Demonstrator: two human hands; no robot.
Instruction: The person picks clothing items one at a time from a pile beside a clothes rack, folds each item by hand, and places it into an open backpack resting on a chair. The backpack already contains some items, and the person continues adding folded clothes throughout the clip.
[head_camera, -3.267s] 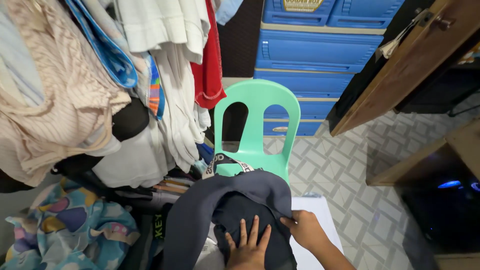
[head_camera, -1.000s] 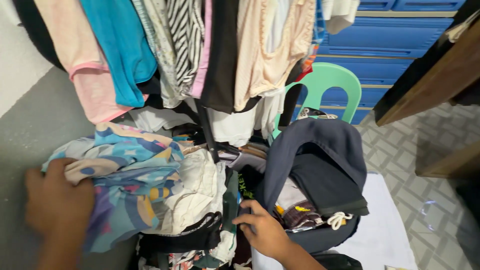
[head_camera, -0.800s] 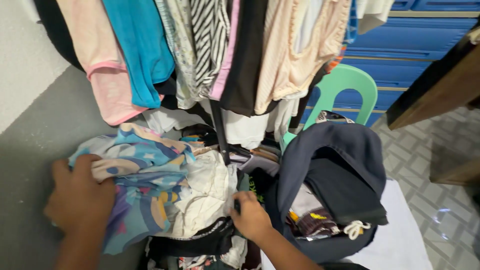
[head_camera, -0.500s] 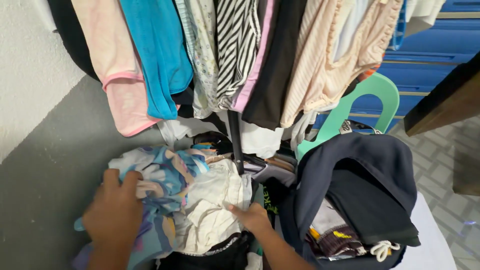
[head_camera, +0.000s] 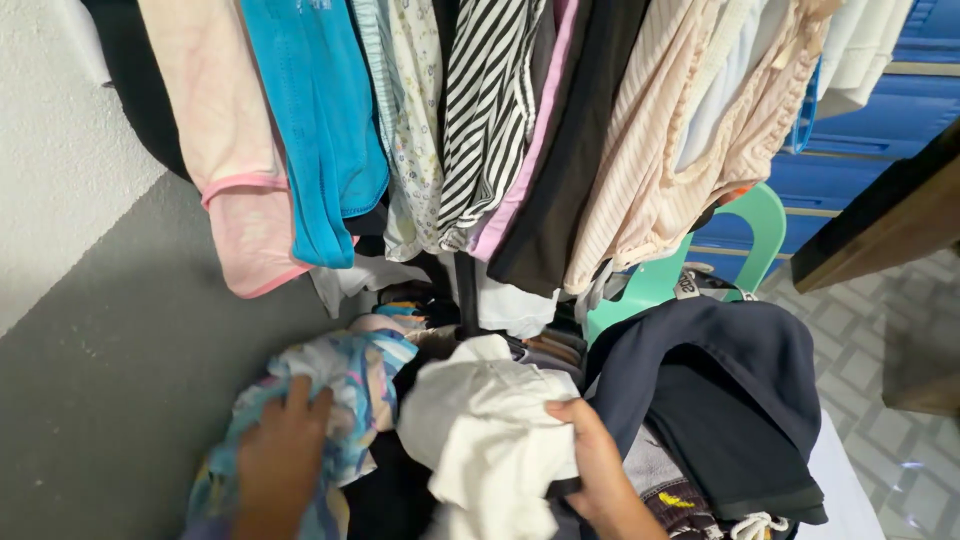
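Observation:
My right hand (head_camera: 598, 462) grips a crumpled white garment (head_camera: 485, 430) and holds it lifted above the clothes heap at the bottom middle. My left hand (head_camera: 282, 463) presses on a colourful blue and pink patterned cloth (head_camera: 345, 375) at the lower left, fingers spread over its folds. To the right of the white garment lies a dark navy garment (head_camera: 715, 375) draped over a pile of folded clothes with a white drawstring (head_camera: 750, 525) at its edge.
Hanging clothes fill the top: a pink top (head_camera: 225, 150), a teal shirt (head_camera: 310, 120), a striped black-and-white piece (head_camera: 490, 100), beige ribbed tops (head_camera: 680, 140). A mint green plastic chair (head_camera: 745, 245) stands behind, blue plastic drawers (head_camera: 850, 130) beyond it, a grey wall (head_camera: 110, 340) at left.
My right hand has taken hold of the white garment and pulled it up out of the heap. My left hand has slid right along the patterned cloth. The view has shifted further left.

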